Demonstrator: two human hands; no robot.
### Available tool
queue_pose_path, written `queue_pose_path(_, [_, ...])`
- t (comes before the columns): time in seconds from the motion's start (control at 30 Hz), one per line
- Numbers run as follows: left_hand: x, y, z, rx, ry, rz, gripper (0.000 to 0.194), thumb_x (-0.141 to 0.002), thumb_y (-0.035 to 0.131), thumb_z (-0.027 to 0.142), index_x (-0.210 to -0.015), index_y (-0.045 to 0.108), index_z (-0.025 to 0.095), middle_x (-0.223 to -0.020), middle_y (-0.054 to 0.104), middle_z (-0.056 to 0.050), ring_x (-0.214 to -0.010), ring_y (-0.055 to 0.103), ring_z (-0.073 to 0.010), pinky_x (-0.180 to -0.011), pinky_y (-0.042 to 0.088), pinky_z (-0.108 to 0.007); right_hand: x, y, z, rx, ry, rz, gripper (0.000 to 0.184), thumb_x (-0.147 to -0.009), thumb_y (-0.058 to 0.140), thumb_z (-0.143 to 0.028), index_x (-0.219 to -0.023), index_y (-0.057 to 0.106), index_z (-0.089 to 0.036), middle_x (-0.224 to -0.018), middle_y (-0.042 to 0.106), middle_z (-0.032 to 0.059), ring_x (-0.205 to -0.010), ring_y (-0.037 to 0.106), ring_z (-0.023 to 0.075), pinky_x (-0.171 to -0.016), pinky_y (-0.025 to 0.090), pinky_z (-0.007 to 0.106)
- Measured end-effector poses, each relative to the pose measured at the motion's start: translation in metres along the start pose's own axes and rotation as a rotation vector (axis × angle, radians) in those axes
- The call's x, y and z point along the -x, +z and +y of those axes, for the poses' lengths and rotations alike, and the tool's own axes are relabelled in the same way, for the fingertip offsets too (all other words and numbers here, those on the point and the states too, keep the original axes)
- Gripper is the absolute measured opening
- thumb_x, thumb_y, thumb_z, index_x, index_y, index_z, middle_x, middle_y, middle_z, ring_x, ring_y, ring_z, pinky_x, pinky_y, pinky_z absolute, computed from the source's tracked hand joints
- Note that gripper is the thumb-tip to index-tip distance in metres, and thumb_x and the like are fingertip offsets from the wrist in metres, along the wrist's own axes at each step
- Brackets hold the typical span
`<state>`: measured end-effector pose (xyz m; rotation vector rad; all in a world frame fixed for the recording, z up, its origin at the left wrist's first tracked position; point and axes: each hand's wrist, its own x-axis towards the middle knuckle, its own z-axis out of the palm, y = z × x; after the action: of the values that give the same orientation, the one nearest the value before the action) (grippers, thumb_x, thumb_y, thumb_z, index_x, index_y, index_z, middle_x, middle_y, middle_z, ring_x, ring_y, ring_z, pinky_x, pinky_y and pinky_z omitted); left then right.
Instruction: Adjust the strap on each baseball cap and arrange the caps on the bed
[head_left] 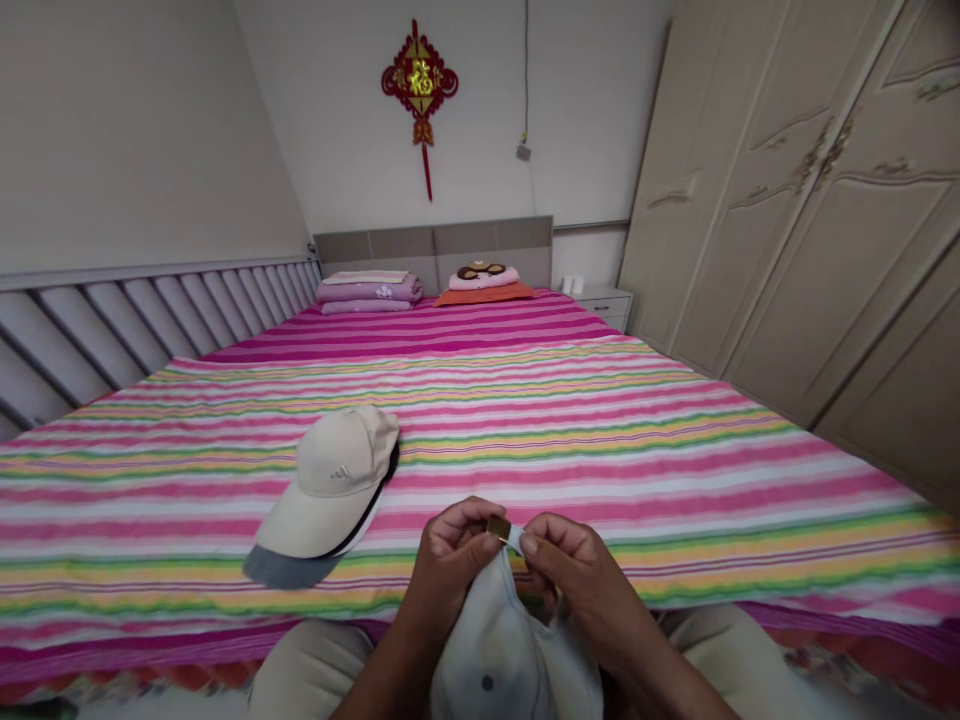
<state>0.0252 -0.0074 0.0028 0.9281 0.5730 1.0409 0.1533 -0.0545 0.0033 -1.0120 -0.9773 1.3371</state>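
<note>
A pale grey baseball cap [487, 640] hangs between my hands, low in the head view, over my lap. My left hand [461, 550] is closed, thumb and fingers pinching the brass-coloured buckle [498, 527] of its back strap. The pale strap [516, 538] runs out of the buckle to my right hand [574, 560], which pinches it between thumb and forefinger. Below the strap is the cap's back opening. On the bed to the left lies a stack of caps, a beige cap [334, 470] on top, with a grey brim [289, 568] and a dark edge showing underneath.
A striped sheet [600, 430] covers the wide bed before me. Folded purple bedding [371, 290] and an orange pillow [480, 292] lie by the headboard [495, 240]. Slatted railing [142, 320] runs along the left; a nightstand [611, 305] and tall wardrobe [795, 200] stand right.
</note>
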Motion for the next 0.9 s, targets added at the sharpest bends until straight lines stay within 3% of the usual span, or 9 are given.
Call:
queue_pose_path(0.13, [0.0, -0.002, -0.002, -0.017, 0.025, 0.01, 0.026, -0.051, 0.075, 0.022, -0.074, 0.067, 0.015, -0.059, 0.06, 0.001, -0.051, 0.049, -0.0062, -0.049, 0.035, -0.018, 0.0, 0.004, 0.001, -0.06, 0.005, 0.028, 0.028, -0.072, 0.06, -0.036, -0.058, 0.048, -0.015, -0.041, 0.041, -0.0072, -0.037, 0.028, 0.0045, -0.04, 0.019, 0.02])
queue_pose_path(0.3, [0.0, -0.004, -0.005, -0.049, 0.089, 0.0, 0.029, -0.053, 0.075, 0.019, -0.081, 0.066, 0.016, -0.066, 0.064, -0.001, -0.06, 0.054, -0.0098, -0.057, 0.04, -0.02, -0.002, 0.005, 0.001, -0.091, 0.022, -0.039, 0.031, -0.072, 0.059, -0.038, -0.055, 0.046, -0.016, -0.039, 0.04, -0.0069, -0.037, 0.029, 0.0051, -0.041, 0.019, 0.021])
queue_pose_path(0.5, [-0.001, -0.005, -0.007, 0.041, 0.157, 0.045, 0.035, -0.055, 0.073, 0.017, -0.088, 0.063, 0.018, -0.07, 0.062, 0.0, -0.061, 0.054, -0.0085, -0.057, 0.04, -0.019, -0.006, -0.006, 0.0, 0.07, -0.042, -0.083, 0.029, -0.071, 0.06, -0.042, -0.064, 0.05, -0.015, -0.053, 0.048, -0.0033, -0.048, 0.039, 0.0079, -0.047, 0.028, 0.022])
queue_pose_path(0.7, [-0.005, -0.011, -0.013, 0.033, 0.118, -0.041, 0.042, -0.058, 0.072, 0.019, -0.097, 0.059, 0.019, -0.073, 0.06, 0.0, -0.062, 0.053, -0.0087, -0.057, 0.039, -0.02, -0.004, -0.005, 0.002, -0.029, 0.031, -0.079, 0.029, -0.069, 0.063, -0.039, -0.06, 0.048, -0.016, -0.047, 0.048, -0.004, -0.04, 0.036, 0.0063, -0.041, 0.025, 0.021])
queue_pose_path(0.9, [-0.003, -0.015, -0.014, -0.087, 0.177, -0.101, 0.042, -0.061, 0.07, 0.018, -0.101, 0.058, 0.021, -0.076, 0.061, -0.001, -0.066, 0.055, -0.0098, -0.061, 0.041, -0.021, -0.005, 0.0, 0.005, -0.111, 0.044, -0.115, 0.03, -0.067, 0.065, -0.038, -0.058, 0.05, -0.015, -0.044, 0.048, -0.0044, -0.036, 0.034, 0.005, -0.037, 0.026, 0.02])
